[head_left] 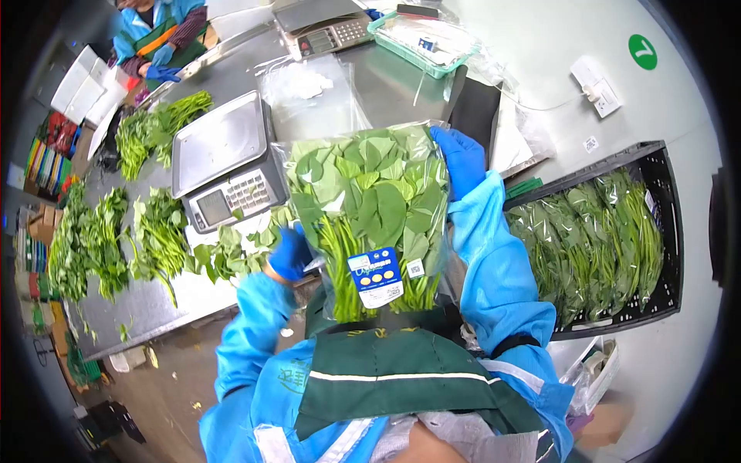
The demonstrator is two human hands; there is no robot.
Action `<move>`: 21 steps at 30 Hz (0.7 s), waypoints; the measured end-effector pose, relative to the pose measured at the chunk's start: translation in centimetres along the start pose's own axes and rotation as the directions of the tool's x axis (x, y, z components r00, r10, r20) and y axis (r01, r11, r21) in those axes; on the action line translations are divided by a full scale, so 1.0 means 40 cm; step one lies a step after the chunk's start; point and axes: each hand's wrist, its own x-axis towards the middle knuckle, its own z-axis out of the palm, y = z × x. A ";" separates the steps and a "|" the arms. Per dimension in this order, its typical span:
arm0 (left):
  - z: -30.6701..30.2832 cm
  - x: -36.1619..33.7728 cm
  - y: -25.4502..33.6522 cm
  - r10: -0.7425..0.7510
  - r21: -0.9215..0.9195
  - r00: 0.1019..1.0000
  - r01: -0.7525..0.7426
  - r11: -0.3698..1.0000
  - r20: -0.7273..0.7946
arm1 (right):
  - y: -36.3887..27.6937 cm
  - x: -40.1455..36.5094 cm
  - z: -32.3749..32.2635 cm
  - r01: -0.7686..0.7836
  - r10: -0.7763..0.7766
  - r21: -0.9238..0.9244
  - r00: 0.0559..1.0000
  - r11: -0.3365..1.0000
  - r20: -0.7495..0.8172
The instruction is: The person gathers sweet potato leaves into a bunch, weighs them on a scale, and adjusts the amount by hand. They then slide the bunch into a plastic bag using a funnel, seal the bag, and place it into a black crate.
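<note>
I hold a clear plastic bag of leafy greens [369,216] upright in front of my chest, its blue and white label facing me near the bottom. My right hand [461,160], in a blue glove, grips the bag's upper right edge. My left hand [290,253], also gloved in blue, holds the bag's lower left side by the stems. Both arms wear blue sleeves over a green apron.
A weighing scale [222,158] stands on the steel table [139,305] left of the bag, with loose greens [158,231] around it. A black crate [652,166] of bagged greens sits at right. A second scale [324,27] and green tray [423,42] lie beyond. Another person [158,35] works far left.
</note>
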 end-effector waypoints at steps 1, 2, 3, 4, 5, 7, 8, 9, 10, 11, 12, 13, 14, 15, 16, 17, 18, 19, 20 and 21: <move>0.007 -0.031 -0.057 -0.045 -0.066 0.988 0.035 0.997 -0.149 | 0.040 0.036 -0.031 -0.001 -0.005 -0.177 0.999 0.984 -0.037; -0.010 -0.074 -0.095 0.039 0.149 0.913 0.024 0.989 -0.405 | 0.047 0.037 -0.033 -0.020 0.009 -0.181 0.998 0.983 -0.062; 0.020 -0.036 -0.108 -0.004 0.166 0.839 0.112 0.980 -0.544 | 0.053 0.033 -0.026 -0.005 -0.004 -0.122 0.998 0.992 -0.068; -0.076 -0.055 -0.128 -0.005 0.163 0.831 0.116 0.980 -0.556 | 0.058 0.034 -0.019 0.019 -0.024 -0.062 0.997 0.998 -0.068; -0.060 -0.033 -0.115 -0.057 0.106 0.817 0.143 0.984 -0.574 | 0.059 0.044 -0.038 -0.032 0.010 -0.296 0.997 0.955 -0.076; 0.064 0.038 -0.079 -0.131 -0.021 0.834 0.142 0.990 -0.537 | 0.080 0.049 -0.040 -0.079 0.069 -0.128 0.994 0.989 -0.087; 0.049 0.047 -0.069 -0.138 -0.027 0.835 0.146 0.989 -0.533 | 0.097 0.052 -0.044 -0.124 0.127 0.045 0.988 0.991 -0.082; 0.030 0.051 -0.058 -0.153 -0.031 0.846 0.160 0.987 -0.510 | 0.128 0.059 -0.065 -0.176 0.173 0.122 0.984 0.977 0.028; 0.015 0.056 -0.047 -0.167 -0.033 0.856 0.173 0.984 -0.488 | 0.160 0.055 -0.085 -0.175 0.173 0.121 0.985 0.977 0.023; 0.030 0.067 -0.027 -0.180 -0.056 0.861 0.175 0.983 -0.476 | 0.182 0.032 -0.092 -0.208 0.202 0.175 0.978 0.962 0.049; 0.018 0.069 -0.017 -0.185 -0.061 0.859 0.178 0.982 -0.478 | 0.208 0.007 -0.095 -0.244 0.233 0.228 0.969 0.943 0.077; -0.005 0.072 -0.009 -0.156 -0.037 0.864 0.158 0.987 -0.479 | 0.244 -0.007 -0.084 -0.304 0.270 0.221 0.948 0.927 0.171; -0.039 0.079 0.000 -0.127 -0.012 0.871 0.138 0.990 -0.475 | 0.269 -0.019 -0.067 -0.357 0.300 0.207 0.917 0.911 0.262; -0.073 0.088 0.010 -0.092 0.041 0.888 0.124 0.991 -0.450 | 0.269 -0.057 -0.058 -0.355 0.300 0.209 0.919 0.911 0.254; -0.100 0.089 0.011 -0.104 0.036 0.890 0.134 0.990 -0.444 | 0.262 -0.103 -0.051 -0.286 0.242 0.110 0.921 0.952 0.305; -0.064 0.116 0.028 -0.088 0.075 0.886 0.137 0.988 -0.455 | 0.257 -0.123 -0.043 -0.206 0.187 0.013 0.915 0.979 0.356; -0.046 0.134 0.038 -0.075 0.112 0.881 0.143 0.983 -0.467 | 0.260 -0.124 -0.038 -0.204 0.187 0.016 0.922 0.979 0.339; -0.079 0.137 0.048 -0.124 0.180 0.906 0.212 0.960 -0.406 | 0.267 -0.124 -0.030 -0.217 0.196 0.073 0.954 0.973 0.225; -0.094 0.146 0.053 -0.144 0.175 0.905 0.229 0.957 -0.400 | 0.269 -0.124 -0.016 -0.221 0.208 0.133 0.972 0.966 0.109; -0.106 0.156 0.059 -0.149 0.142 0.925 0.210 0.967 -0.349 | 0.260 -0.126 -0.001 -0.155 0.147 0.178 0.987 0.972 0.059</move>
